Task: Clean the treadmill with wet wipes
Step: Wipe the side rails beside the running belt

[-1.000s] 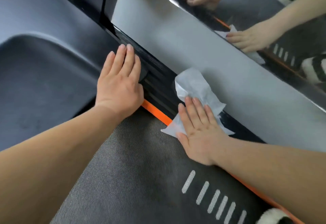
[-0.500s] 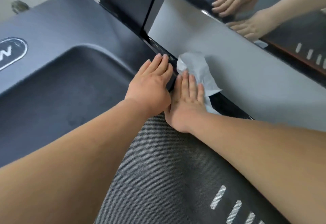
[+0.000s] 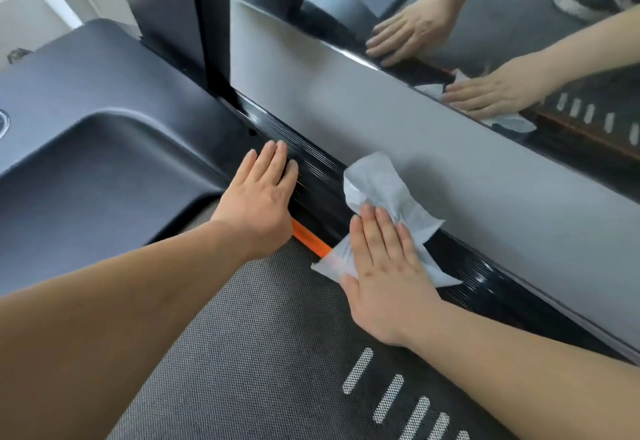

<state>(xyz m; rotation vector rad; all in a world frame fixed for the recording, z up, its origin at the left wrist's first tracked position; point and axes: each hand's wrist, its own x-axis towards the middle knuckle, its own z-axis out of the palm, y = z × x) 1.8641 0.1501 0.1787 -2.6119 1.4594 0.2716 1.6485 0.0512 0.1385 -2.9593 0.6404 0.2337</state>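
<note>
The treadmill fills the view: a grey mesh belt (image 3: 263,353) with white dashes, a glossy black side rail (image 3: 311,165) with an orange strip (image 3: 310,240), and a dark motor cover (image 3: 104,162) at the left. My left hand (image 3: 261,197) rests flat on the rail, fingers straight. A white wet wipe (image 3: 381,190) lies crumpled across the rail and the belt's edge. My right hand (image 3: 384,276) presses flat on the wipe's lower part with straight fingers.
A grey wall panel (image 3: 433,169) rises right behind the rail, with a mirror (image 3: 519,23) above it that reflects both hands, the wipe and a shoe. A black upright post (image 3: 214,23) stands at the rail's far end.
My right hand slid the wipe back to the right along the rail, away from my left hand, uncovering the orange strip. My left hand stays flat on the rail. The camera view shifted.
</note>
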